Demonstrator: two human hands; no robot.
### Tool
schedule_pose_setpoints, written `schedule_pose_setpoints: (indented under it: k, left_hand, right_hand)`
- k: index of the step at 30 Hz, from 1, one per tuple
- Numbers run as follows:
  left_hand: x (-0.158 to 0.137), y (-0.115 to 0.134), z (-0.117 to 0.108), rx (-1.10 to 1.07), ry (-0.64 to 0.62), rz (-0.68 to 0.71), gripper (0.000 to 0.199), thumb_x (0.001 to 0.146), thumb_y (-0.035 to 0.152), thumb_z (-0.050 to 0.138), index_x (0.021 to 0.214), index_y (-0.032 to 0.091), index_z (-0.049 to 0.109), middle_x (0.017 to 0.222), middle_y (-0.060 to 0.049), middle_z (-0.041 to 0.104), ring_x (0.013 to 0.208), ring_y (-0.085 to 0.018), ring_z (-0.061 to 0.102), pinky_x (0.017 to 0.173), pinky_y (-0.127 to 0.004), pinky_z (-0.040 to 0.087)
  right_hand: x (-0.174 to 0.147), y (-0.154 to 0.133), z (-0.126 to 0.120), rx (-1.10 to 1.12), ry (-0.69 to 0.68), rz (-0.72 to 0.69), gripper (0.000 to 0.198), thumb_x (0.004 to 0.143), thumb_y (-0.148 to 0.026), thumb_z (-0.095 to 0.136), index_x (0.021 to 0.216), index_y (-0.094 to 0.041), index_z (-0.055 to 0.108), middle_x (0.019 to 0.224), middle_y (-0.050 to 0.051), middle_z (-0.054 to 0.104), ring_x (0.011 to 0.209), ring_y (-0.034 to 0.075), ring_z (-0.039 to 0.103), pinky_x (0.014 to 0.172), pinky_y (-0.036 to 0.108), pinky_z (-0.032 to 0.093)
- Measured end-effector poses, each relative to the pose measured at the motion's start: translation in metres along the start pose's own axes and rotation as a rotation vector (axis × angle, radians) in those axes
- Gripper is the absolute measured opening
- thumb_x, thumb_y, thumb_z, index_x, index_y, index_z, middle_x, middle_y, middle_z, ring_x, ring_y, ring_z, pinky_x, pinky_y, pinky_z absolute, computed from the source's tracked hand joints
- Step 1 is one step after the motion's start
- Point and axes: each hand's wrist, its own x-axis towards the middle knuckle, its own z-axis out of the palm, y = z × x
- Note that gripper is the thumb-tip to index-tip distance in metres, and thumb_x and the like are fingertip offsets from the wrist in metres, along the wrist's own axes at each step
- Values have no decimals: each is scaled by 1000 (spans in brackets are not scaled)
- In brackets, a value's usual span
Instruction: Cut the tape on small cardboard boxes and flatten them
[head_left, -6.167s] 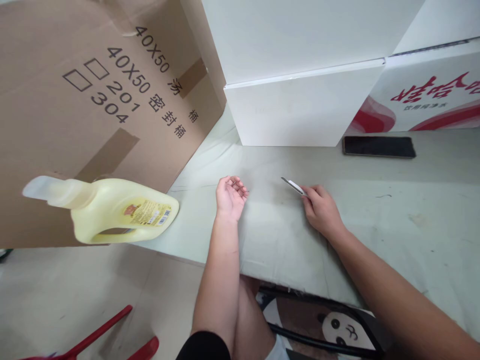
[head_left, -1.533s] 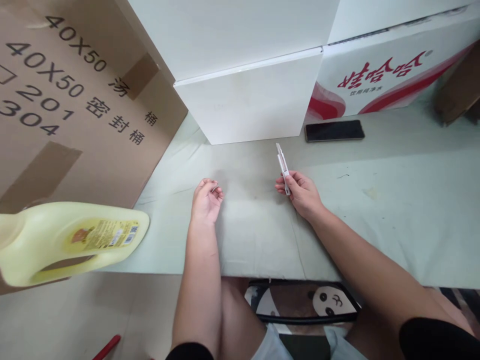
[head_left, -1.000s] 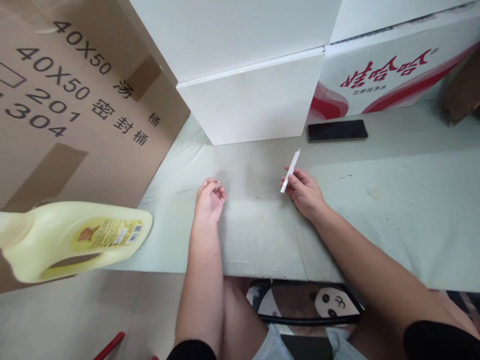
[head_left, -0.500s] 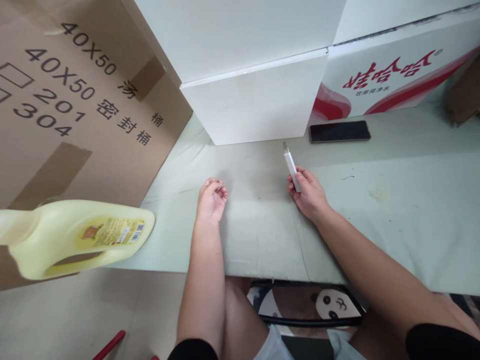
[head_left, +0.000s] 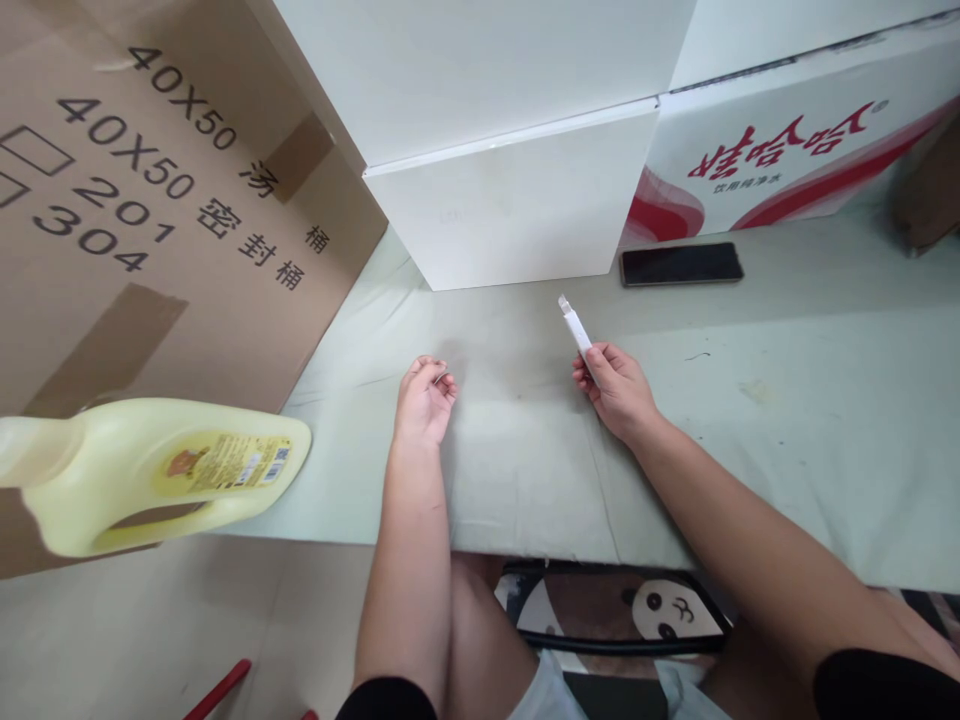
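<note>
In the head view, my right hand (head_left: 619, 390) is closed around a slim white utility knife (head_left: 576, 330). Its short, shiny tip points up and to the left, above the cloth-covered table. My left hand (head_left: 427, 400) is to the left, palm turned up and fingers curled in a pinch. A thin, pale edge shows between the thumb and fingers, too small to name. The two hands are apart, with bare cloth between them.
White boxes (head_left: 517, 210) stand at the back of the table (head_left: 517, 470), beside a red-and-white carton (head_left: 772, 160). A black phone (head_left: 681, 264) lies before it. At left are a large brown carton (head_left: 247, 300) and a pale yellow jug (head_left: 120, 460).
My right hand has tilted the utility knife further left, its tip now a little lower. My left hand keeps its pose. The view has shifted very slightly.
</note>
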Motion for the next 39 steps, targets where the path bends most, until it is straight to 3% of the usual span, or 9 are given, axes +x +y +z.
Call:
schedule_pose_setpoints:
  k: [6, 10, 13, 17, 26, 30, 33, 36, 39]
  left_hand:
    - [-1, 0, 1, 4, -3, 0, 38, 45, 13, 73, 72, 21, 47, 69, 8, 57, 53, -4, 53, 50, -15, 42]
    - [-1, 0, 1, 7, -7, 0, 38, 44, 13, 74, 71, 21, 47, 69, 8, 58, 54, -4, 53, 49, -15, 42]
    - [0, 0, 1, 10, -10, 5, 39, 44, 14, 75, 70, 21, 47, 70, 8, 57, 54, -4, 53, 50, -15, 42]
    - [0, 0, -1, 12, -17, 9, 40, 43, 15, 76, 70, 20, 47, 71, 8, 58, 55, -4, 53, 50, -15, 42]
    - [1, 0, -1, 11, -22, 9, 41, 44, 15, 76, 71, 21, 46, 71, 8, 57, 55, -4, 53, 50, -15, 43]
    - [0, 0, -1, 16, -22, 2, 39, 47, 14, 75, 71, 21, 45, 71, 8, 57, 55, -4, 53, 51, -15, 42]
    - [0, 0, -1, 16, -26, -1, 39, 49, 13, 74, 72, 21, 44, 72, 7, 57, 55, -4, 53, 51, -16, 42]
    - [1, 0, -2, 16, -31, -1, 38, 50, 13, 73, 73, 21, 43, 73, 7, 57, 56, -5, 53, 52, -16, 41]
    - [1, -1, -2, 16, -30, 1, 38, 50, 13, 74, 73, 21, 45, 73, 7, 57, 55, -4, 53, 52, -16, 41]
  right_hand:
    - [1, 2, -1, 15, 29, -10, 61, 57, -69, 88, 73, -22, 52, 65, -5, 55, 55, 6, 48, 50, 19, 38]
    - [1, 1, 0, 38, 40, -6, 58, 63, -72, 83, 80, -22, 59, 69, -2, 56, 57, 8, 48, 50, 20, 39]
    - [2, -1, 1, 72, 25, 5, 57, 68, -73, 78, 84, -21, 62, 64, -4, 49, 52, 7, 41, 48, 21, 35]
    - [1, -3, 2, 118, 8, -4, 48, 69, -60, 82, 92, -24, 60, 60, -9, 35, 48, 6, 32, 46, 21, 27]
    - [-1, -2, 2, 58, 5, -16, 55, 68, -53, 85, 109, -23, 66, 65, -8, 53, 54, 7, 48, 53, 22, 40]
    - [0, -1, 2, 25, -12, -5, 54, 66, -57, 84, 103, -24, 62, 81, -2, 69, 61, 9, 59, 56, 22, 46]
    - [0, 0, 1, 18, -17, -27, 47, 70, -54, 82, 100, -24, 61, 85, -2, 68, 56, 6, 54, 50, 20, 39]
    - [0, 0, 1, 5, -30, -49, 43, 74, -53, 80, 98, -23, 61, 75, -6, 61, 47, 4, 40, 42, 21, 26]
    - [-2, -1, 1, -4, -41, -65, 46, 72, -56, 82, 96, -23, 61, 70, -7, 56, 44, 4, 35, 40, 22, 22]
